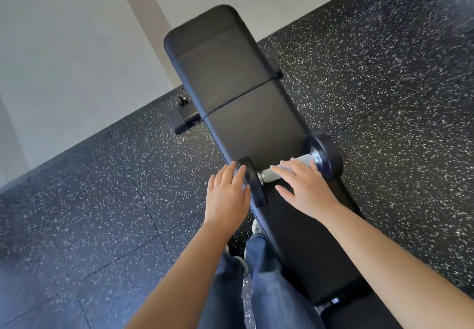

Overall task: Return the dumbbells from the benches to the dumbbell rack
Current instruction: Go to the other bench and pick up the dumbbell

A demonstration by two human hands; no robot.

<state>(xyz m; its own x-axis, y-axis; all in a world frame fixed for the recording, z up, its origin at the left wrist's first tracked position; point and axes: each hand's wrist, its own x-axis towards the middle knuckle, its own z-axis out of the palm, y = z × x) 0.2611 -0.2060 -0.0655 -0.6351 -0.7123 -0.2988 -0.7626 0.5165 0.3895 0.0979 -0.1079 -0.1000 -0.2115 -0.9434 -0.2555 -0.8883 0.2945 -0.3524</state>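
A black dumbbell [325, 158] with a silver handle lies crosswise on the black padded bench [243, 103]. Its near head [252, 182] hangs at the bench's left edge and its far head sits at the right edge. My left hand [227, 195] is flat with its fingers spread, the fingertips touching the outer face of the near head. My right hand [305, 187] hovers open over the silver handle, its fingers stretched across it and not curled around it. No dumbbell rack is in view.
Black speckled rubber floor [102, 200] surrounds the bench. A pale wall [77, 46] runs behind the bench's far end. The bench foot [183, 119] sticks out on the left. My legs in blue jeans [243, 285] stand beside the bench's near left side.
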